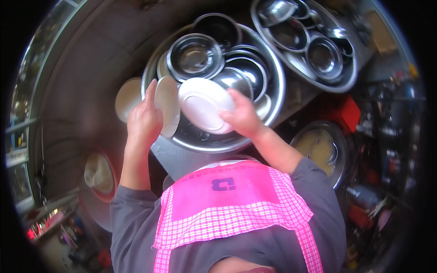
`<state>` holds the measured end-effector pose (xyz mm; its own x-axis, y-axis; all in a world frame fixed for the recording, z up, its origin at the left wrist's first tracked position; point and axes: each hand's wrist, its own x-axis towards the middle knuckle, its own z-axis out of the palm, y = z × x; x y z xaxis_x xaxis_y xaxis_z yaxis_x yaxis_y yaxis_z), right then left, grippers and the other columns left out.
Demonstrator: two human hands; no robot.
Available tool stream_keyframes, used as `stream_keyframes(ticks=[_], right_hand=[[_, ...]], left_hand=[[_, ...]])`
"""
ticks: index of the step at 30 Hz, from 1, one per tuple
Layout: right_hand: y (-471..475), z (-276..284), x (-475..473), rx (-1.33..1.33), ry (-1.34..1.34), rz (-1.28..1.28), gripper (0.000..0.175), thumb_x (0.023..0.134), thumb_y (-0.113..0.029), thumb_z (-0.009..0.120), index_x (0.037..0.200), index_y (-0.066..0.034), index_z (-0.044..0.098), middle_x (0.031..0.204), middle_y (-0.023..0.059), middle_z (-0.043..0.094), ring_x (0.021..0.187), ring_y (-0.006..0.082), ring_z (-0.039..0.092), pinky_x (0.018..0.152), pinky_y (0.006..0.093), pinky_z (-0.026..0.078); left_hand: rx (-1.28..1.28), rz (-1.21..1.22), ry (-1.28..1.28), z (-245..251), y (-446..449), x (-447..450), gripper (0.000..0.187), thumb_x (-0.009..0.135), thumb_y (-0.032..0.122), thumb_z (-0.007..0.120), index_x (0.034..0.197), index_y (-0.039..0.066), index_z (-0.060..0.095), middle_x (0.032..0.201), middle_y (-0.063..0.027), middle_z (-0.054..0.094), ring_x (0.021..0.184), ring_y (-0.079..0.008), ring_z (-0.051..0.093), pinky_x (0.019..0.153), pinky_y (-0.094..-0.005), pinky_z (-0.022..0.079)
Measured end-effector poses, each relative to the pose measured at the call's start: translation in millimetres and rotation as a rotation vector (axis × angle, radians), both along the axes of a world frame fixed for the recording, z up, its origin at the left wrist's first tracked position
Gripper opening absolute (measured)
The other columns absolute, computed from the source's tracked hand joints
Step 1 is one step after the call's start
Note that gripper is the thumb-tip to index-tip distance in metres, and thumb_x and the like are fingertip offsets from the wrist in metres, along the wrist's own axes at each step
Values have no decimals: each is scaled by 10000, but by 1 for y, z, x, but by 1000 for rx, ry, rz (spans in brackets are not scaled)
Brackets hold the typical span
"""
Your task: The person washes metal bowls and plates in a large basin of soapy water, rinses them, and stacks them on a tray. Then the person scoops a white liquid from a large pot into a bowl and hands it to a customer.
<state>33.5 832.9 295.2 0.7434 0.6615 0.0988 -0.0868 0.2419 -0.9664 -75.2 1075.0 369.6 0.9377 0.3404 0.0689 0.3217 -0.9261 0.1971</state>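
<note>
My right hand (244,114) grips a white plate (203,104) by its right edge. The plate is tilted, with its ringed underside towards me, over a large round metal basin (281,82). In my left hand (145,114) is a second pale plate (167,105), held steeply on edge at the basin's near left rim. Metal bowls lie in the basin, among them a wide bowl (194,56) at the back left and a shiny one (235,82) behind the white plate. Another pale dish (263,105) leans at the right inside wall.
Left of the basin is a pale round dish (129,97). An oval metal tub (300,66) with several bowls stands at the back right. A metal pan of yellowish liquid (315,146) sits near my right elbow, beside a red container (348,114). A lined bucket (99,172) is at lower left.
</note>
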Motion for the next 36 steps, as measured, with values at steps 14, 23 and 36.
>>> stream_keyframes(ticks=[14, 23, 36], right_hand=[[39, 43, -33, -268, -1352, 137, 176, 788, -134, 693, 957, -114, 646, 1167, 34, 672, 1086, 238, 631, 930, 401, 490], [69, 35, -48, -112, -1461, 289, 214, 803, -170, 659, 1016, -171, 683, 1129, 8, 672, 1046, 217, 639, 913, 389, 489], [148, -51, -11, -719, -977, 94, 518, 820, -176, 693, 1269, -4, 501, 1271, 206, 536, 1141, 385, 541, 965, 443, 450]], left_hand=[[-1548, 416, -623, -53, -9, -53, 481, 982, 203, 409, 1414, -8, 394, 1302, -112, 556, 1151, -204, 565, 1018, -320, 426], [-1765, 383, -563, -60, 3, -83, 538, 895, 146, 584, 1384, -3, 418, 1258, -156, 562, 1112, -251, 587, 970, -348, 467], [-695, 803, -761, -127, 168, -77, 460, 961, 168, 539, 1376, -3, 435, 1269, -178, 574, 1134, -301, 573, 994, -390, 427]])
